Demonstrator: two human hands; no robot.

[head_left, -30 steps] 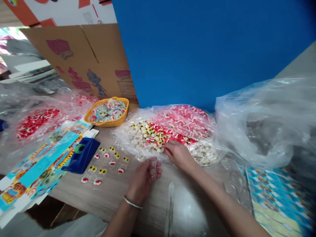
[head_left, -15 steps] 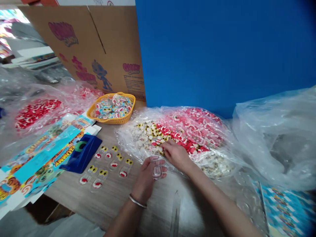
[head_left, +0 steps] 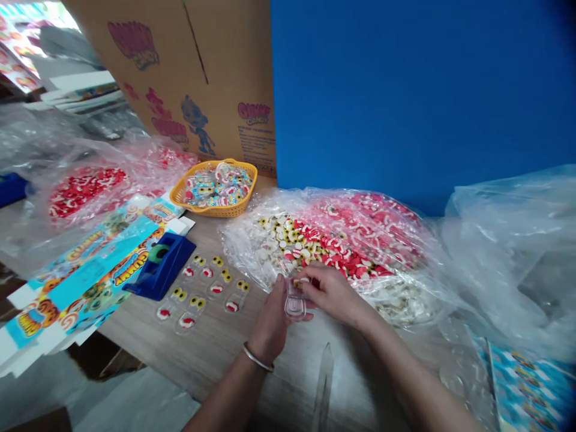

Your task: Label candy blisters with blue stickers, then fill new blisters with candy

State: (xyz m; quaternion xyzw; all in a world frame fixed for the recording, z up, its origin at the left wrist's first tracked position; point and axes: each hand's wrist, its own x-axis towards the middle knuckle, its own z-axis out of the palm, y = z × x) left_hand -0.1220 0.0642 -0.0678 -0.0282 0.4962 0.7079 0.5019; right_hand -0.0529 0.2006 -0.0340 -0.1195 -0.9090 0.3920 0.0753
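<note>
My left hand [head_left: 270, 324], a metal bangle at its wrist, holds a small clear plastic blister tray [head_left: 295, 308] above the table. Over the tray's upper end, my right hand [head_left: 330, 293] pinches a small gummy candy, with a bit of yellow showing; the fingers hide most of it. Just behind the hands, an opened plastic bag spills loose gummy candies [head_left: 324, 255], some like yellow eyes and others red and white. Left of my hands lie several filled blister trays [head_left: 192, 307], each with two yellow eyes and a red-and-white mouth piece.
A yellow basket [head_left: 220, 211] of wrapped candies stands at the back. Near it are a blue tape dispenser [head_left: 164, 273], flattened printed cartons [head_left: 85, 255] and another bag of red candies [head_left: 87, 189]. A cardboard box [head_left: 225, 54] and blue panel [head_left: 405, 96] rise behind. Clear plastic [head_left: 513, 240] bunches at right.
My right hand has moved from the candy pile to the blister tray in my left hand, bringing a gummy candy to its upper end. The view has shifted slightly.
</note>
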